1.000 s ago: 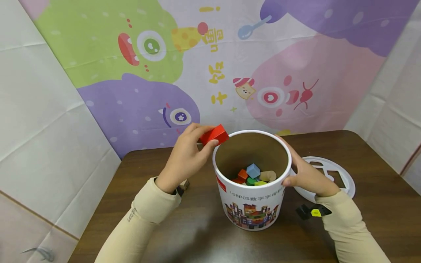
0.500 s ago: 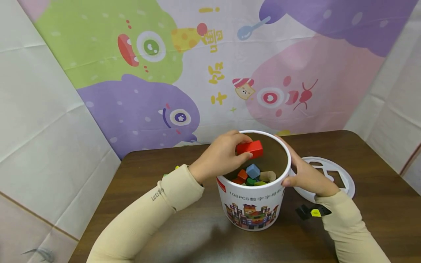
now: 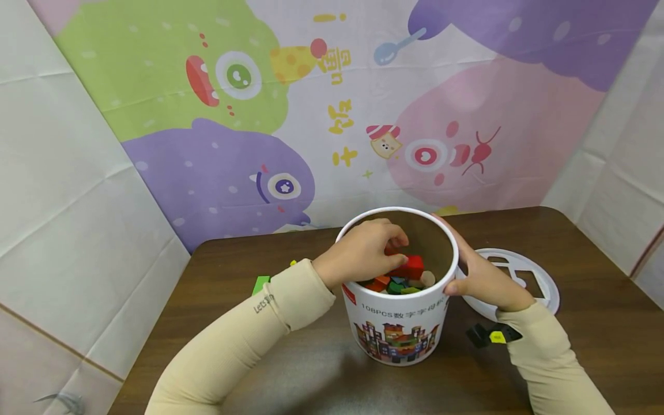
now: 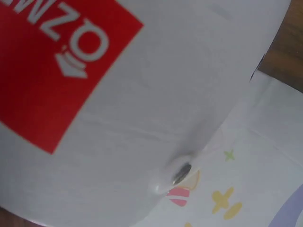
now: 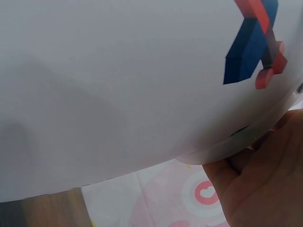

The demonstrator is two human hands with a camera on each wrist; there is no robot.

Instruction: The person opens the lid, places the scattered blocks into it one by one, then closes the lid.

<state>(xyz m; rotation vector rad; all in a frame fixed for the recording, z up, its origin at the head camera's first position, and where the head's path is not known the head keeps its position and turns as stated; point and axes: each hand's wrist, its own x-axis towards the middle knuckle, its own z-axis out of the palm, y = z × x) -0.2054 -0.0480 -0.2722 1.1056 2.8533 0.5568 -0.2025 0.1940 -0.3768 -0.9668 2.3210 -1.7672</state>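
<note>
A white bucket [image 3: 358, 323] printed with a block castle stands upright on the table, with several coloured blocks inside. My left hand [image 3: 363, 248] reaches over its rim, fingers and thumb spread apart inside. Just below the thumb lies a red block [image 3: 413, 267] on top of the other blocks; the hand hides part of it. My right hand [image 3: 485, 279] grips the bucket's right rim, thumb in front and fingers behind the wall. In the right wrist view that right hand [image 5: 270, 175] shows at the bucket's rim. Only the bucket's wall [image 4: 156, 94] fills the left wrist view.
A white lid [image 3: 552, 282] with cut-out shapes lies on the brown table [image 3: 218, 346] to the right of the bucket. Behind the left sleeve are a green block [image 3: 261, 283] and a small yellow piece [image 3: 293, 263]. A cartoon-printed cloth [image 3: 353, 190] hangs behind.
My left hand has moved right and down into the bucket with the red block and let it go onto the others. The right hand stays on the rim.
</note>
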